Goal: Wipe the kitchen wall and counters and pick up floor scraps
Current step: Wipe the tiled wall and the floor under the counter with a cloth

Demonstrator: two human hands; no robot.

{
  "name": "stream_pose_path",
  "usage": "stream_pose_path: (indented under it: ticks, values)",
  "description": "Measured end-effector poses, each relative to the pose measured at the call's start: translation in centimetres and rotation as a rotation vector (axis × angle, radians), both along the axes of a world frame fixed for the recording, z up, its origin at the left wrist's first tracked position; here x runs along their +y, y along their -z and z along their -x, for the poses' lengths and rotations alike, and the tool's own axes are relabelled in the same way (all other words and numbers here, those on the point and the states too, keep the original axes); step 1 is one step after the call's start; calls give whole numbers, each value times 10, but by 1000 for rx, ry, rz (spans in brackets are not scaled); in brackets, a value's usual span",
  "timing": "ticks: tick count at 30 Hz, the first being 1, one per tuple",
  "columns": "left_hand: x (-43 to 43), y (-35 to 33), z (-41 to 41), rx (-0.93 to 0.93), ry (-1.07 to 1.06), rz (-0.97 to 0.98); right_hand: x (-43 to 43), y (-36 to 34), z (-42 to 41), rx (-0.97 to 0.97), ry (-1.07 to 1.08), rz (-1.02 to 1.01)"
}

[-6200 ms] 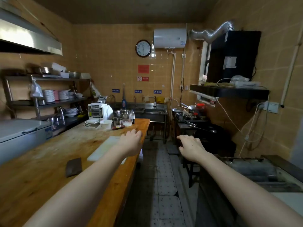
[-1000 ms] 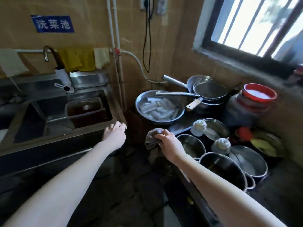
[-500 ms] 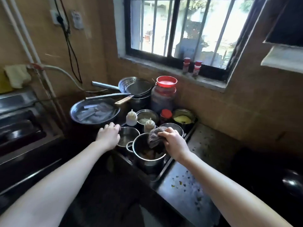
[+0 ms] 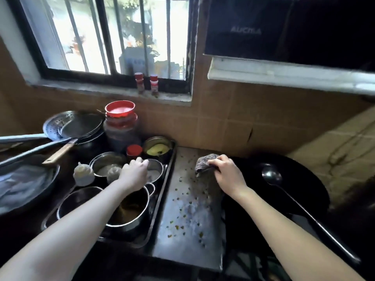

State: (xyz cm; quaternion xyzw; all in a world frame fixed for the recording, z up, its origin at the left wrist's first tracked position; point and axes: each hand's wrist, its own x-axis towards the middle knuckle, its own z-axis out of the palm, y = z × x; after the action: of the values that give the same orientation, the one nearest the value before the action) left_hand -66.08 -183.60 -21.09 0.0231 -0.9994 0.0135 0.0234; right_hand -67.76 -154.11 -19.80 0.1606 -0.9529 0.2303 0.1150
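Your right hand holds the crumpled grey cloth, far end of the narrow bare-steel table.
Nearest you, that table, dotted with small green scraps, lies open between the dark metal tray of pots on its left and the black wok on its right. Your left hand hangs over the pots, fingertips hidden: its grip I cannot tell. The cloth rests on the table by the tiled wall; half a second ago it hung above the tray.
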Motion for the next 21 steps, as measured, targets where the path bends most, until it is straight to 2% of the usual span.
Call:
stream_pose_path:
  ticks: [5,11,21]
  values:
    - [25,-5,31,30,128,-16,37,-6,3,11,173,39]
    - [54,-9,51,86,208,-83,65,-12,13,22,248,51]
    - [124,-39,79,210,175,-197,106,-27,66,-12,91,-126]
